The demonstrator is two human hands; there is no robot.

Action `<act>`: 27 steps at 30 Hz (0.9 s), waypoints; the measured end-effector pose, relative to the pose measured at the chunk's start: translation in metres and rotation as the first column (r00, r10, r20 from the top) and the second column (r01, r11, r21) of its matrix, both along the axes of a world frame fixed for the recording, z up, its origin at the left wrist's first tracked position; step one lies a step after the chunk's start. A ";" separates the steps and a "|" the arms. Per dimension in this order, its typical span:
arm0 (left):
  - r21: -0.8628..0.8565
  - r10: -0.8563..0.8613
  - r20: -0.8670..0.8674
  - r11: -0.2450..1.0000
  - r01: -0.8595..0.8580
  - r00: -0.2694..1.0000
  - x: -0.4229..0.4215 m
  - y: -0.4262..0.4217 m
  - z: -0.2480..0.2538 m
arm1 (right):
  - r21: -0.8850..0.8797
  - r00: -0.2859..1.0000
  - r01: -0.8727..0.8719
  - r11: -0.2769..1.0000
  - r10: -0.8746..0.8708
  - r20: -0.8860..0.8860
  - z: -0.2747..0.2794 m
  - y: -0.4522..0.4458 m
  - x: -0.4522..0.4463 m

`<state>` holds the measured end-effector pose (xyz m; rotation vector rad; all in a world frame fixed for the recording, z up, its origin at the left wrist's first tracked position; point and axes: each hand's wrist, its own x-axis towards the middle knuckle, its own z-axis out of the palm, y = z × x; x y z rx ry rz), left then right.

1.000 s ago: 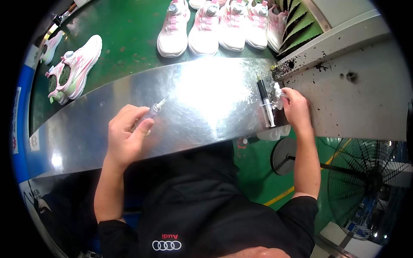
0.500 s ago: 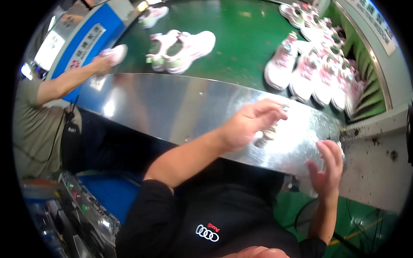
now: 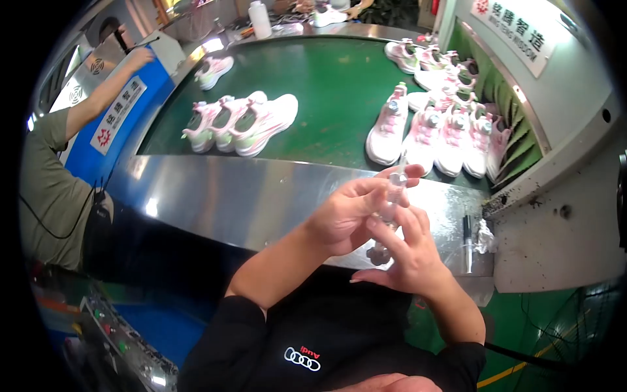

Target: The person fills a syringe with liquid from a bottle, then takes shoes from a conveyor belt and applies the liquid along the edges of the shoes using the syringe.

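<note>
My left hand [image 3: 343, 212] is closed around a clear syringe-like tube [image 3: 396, 186], held upright over the metal ledge with a thin tip at its top. My right hand [image 3: 415, 251] meets it from the other side, its fingertips pressed on the tube's lower part while the thumb sticks out to the left. A dark, lobed knob [image 3: 378, 255] shows below the tube, between the hands; whether it belongs to the tube I cannot tell. Just beyond the hands, a white and pink shoe [image 3: 386, 134] stands on the green belt.
Several similar shoes [image 3: 454, 147] line the right side by green bristles [image 3: 522, 153]. More shoes [image 3: 264, 124] sit at left on the green belt [image 3: 326, 78]. A dark pen-like tool [image 3: 467, 242] lies on the metal ledge [image 3: 261, 196]. At left, a person's arm [image 3: 98, 98] reaches toward a blue machine.
Both hands have come together around the syringe-like tube; before, they were apart above the ledge. The other person's hand, earlier holding a shoe, is now up at the machine. Another shoe stands at left.
</note>
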<state>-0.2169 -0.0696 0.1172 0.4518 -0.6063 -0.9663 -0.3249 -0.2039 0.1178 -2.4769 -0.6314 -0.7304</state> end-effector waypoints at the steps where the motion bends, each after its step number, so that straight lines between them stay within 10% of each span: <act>1: -0.010 0.008 -0.007 1.000 -0.008 1.000 -0.002 -0.002 0.000 | -0.010 0.999 0.008 1.000 -0.008 0.040 -0.003 -0.001 0.000; 17: -0.074 -0.077 0.054 0.994 0.081 0.996 -0.005 -0.023 0.018 | -0.204 0.906 0.230 0.952 -0.133 0.402 -0.014 -0.017 0.003; 22: -0.028 0.314 0.267 0.948 -0.318 0.911 0.032 -0.013 0.006 | -0.262 0.858 0.345 0.901 -0.190 0.477 0.004 -0.040 0.005; 27: 0.197 0.713 0.484 0.476 -0.857 0.507 0.148 0.091 -0.082 | -0.268 0.796 0.451 0.851 -0.247 0.553 0.015 -0.062 0.000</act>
